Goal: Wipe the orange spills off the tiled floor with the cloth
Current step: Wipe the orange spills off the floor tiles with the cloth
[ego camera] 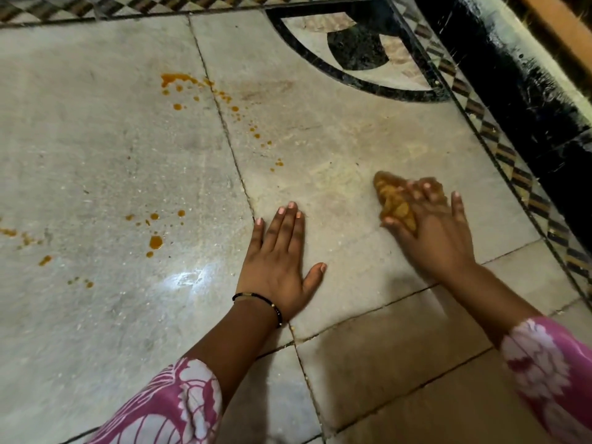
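Left hand (278, 264) flat on tiled floor (96, 155), spills (198, 91) at ten o'clock, cloth (392, 200) under right hand (429, 232) at two o'clock.

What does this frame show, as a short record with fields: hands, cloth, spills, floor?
left hand: flat on the floor, fingers straight, holding nothing; beaded bracelet at the wrist
right hand: on the cloth, blurred; grip unclear
cloth: stained orange, bunched on the floor under the right hand
spills: orange drops upper left; more drops left of the left hand, all away from the cloth
floor: pale stone tiles, black patterned border at right
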A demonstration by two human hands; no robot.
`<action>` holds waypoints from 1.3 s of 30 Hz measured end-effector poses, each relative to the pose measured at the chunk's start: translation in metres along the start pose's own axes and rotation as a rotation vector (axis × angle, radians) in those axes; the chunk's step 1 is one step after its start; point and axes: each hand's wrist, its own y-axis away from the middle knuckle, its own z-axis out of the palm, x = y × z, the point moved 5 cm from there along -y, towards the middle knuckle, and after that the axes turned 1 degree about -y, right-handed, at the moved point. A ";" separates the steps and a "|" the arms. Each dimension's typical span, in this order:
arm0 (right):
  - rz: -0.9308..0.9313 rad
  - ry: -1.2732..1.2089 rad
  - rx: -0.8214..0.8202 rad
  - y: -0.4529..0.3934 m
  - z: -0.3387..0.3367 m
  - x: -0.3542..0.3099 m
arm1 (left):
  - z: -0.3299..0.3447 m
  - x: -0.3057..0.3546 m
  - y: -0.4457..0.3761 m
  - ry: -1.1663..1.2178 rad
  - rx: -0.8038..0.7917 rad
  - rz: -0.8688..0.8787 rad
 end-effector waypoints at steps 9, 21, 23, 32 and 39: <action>-0.006 -0.104 -0.007 -0.112 -0.004 -0.058 | -0.001 0.000 0.000 -0.006 -0.032 0.006; 0.172 -0.172 0.126 -0.103 0.003 0.014 | 0.001 0.000 -0.001 -0.007 -0.004 0.011; 0.184 -0.138 0.097 -0.130 0.002 -0.003 | 0.001 0.001 -0.001 -0.001 -0.014 0.015; -0.263 -0.170 0.071 -0.024 0.005 -0.033 | 0.002 0.000 -0.001 -0.006 0.001 0.018; 0.186 -0.102 0.137 -0.085 -0.003 0.011 | 0.001 -0.001 -0.002 -0.006 -0.030 0.006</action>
